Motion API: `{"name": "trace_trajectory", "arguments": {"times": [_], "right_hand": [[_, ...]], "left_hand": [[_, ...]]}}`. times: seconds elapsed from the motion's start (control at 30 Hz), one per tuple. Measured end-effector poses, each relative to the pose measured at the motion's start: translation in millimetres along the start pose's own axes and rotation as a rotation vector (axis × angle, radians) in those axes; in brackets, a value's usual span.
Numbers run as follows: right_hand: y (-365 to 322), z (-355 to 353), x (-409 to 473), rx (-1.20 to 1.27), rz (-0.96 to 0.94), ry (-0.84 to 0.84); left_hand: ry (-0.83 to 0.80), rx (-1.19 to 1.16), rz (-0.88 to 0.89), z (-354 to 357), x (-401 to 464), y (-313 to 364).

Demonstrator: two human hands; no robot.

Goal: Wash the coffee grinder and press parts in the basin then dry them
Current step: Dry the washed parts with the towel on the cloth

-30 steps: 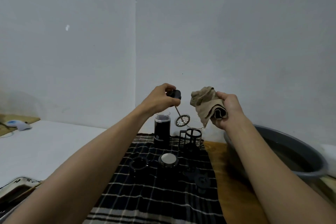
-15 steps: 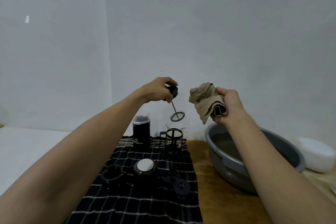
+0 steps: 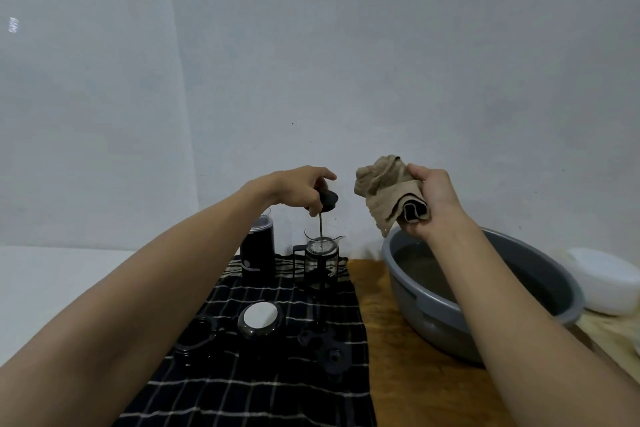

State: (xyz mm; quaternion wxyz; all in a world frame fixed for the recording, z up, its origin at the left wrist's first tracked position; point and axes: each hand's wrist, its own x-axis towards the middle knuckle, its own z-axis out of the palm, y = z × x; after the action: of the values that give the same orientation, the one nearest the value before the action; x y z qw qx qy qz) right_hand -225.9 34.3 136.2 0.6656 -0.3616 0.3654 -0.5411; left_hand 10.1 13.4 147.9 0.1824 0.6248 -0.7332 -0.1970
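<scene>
My left hand grips the black knob of the press plunger. Its thin rod hangs straight down and the mesh disc sits inside the top of the glass press beaker. The beaker stands in its black frame on the black checked towel. Left of it stands the black coffee grinder. My right hand holds a crumpled beige cloth above the near rim of the grey basin, which has water in it.
On the towel lie a round lid with a white top, a black ring-shaped part and a black lid piece. A white bowl-like object sits right of the basin. The wooden tabletop shows between towel and basin.
My left hand swung the plunger upright and lowered its mesh disc into the beaker. The camera view shifted right. My right hand kept the cloth in about the same place.
</scene>
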Motion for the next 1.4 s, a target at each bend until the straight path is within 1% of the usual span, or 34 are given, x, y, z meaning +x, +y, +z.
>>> {"name": "trace_trajectory", "arguments": {"times": [0.13, 0.43, 0.6, 0.7, 0.83, 0.9, 1.0, 1.07, 1.13, 1.2, 1.23, 1.27, 1.33, 1.37, 1.4], "right_hand": [[6, 1, 1, -0.002, 0.014, -0.027], [16, -12, 7, -0.021, 0.031, -0.021], [17, -15, 8, -0.038, 0.039, -0.027], [18, -13, 7, -0.024, 0.033, -0.054], [19, -9, 1, 0.002, 0.042, -0.067], [23, -11, -2, 0.12, 0.031, -0.091], [30, -16, -13, 0.456, -0.032, -0.126], [34, -9, -33, 0.646, -0.033, -0.082], [44, -3, -48, 0.851, 0.004, 0.02], [70, 0, -62, 0.953, 0.034, 0.023], [81, 4, -68, 0.969, 0.088, 0.021], [90, 10, -70, 0.959, 0.125, 0.084], [104, 18, -65, 1.026, 0.189, 0.059], [104, 27, -63, 1.041, 0.186, 0.081], [106, 32, -62, 1.031, 0.185, 0.066]], "left_hand": [[-0.061, 0.134, -0.029, 10, 8, -8], [-0.183, 0.185, -0.013, 27, 21, -19], [-0.223, 0.169, -0.021, 32, 30, -25], [-0.269, 0.152, -0.07, 33, 31, -26], [-0.244, 0.094, -0.107, 37, 31, -28], [-0.235, 0.088, -0.101, 40, 30, -30], [-0.185, 0.073, -0.075, 47, 23, -34], [-0.11, 0.025, -0.043, 48, 16, -38], [-0.047, -0.025, -0.029, 48, 8, -41], [0.011, -0.041, -0.023, 47, -6, -45], [0.042, -0.049, -0.017, 48, -14, -46], [0.076, -0.058, -0.001, 48, -22, -47], [0.126, -0.062, 0.024, 50, -42, -49], [0.139, -0.057, 0.028, 50, -52, -52], [0.139, -0.054, 0.03, 50, -60, -54]]}}
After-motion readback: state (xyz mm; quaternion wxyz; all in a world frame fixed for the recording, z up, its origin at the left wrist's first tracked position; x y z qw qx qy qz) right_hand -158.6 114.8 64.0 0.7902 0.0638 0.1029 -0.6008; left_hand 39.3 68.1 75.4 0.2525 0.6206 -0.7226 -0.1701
